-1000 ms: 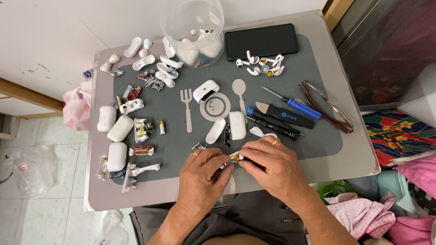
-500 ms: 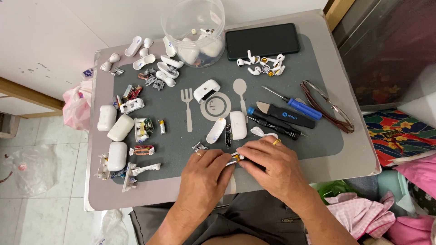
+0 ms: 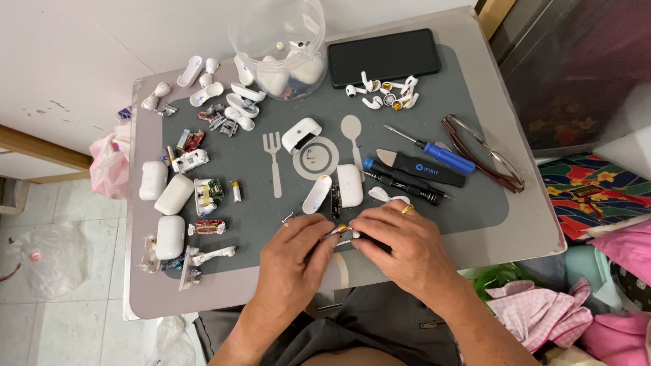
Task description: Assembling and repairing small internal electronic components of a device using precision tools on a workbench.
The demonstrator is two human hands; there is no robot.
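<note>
Earbud internals (image 3: 342, 232), a tiny piece with a glint of gold and white, are pinched between the fingertips of both hands at the near edge of the grey mat (image 3: 475, 203), just in front of the person's lap. The left hand (image 3: 298, 251) is closed around one end, thumb and forefinger pressed together on it; the right hand (image 3: 400, 240) is curled over the other end, fingers shut on the same piece, a ring showing on one finger. What exactly is being parted or joined is too small to be told. For work this fine, the piece is best kept low over the mat, so that anything dropped is caught there and not lost off the desk (image 3: 529, 237). Force should be applied gently and along the piece, since thin leads are likely to tear if twisted. The black pry tool (image 3: 420, 166) and the blue screwdriver (image 3: 437, 152) lie just beyond the right hand, within easy reach, and the opened white case (image 3: 350, 184) is near the fingertips. Loose shells (image 3: 227, 102) at the far left should be kept well apart from the work.
</note>
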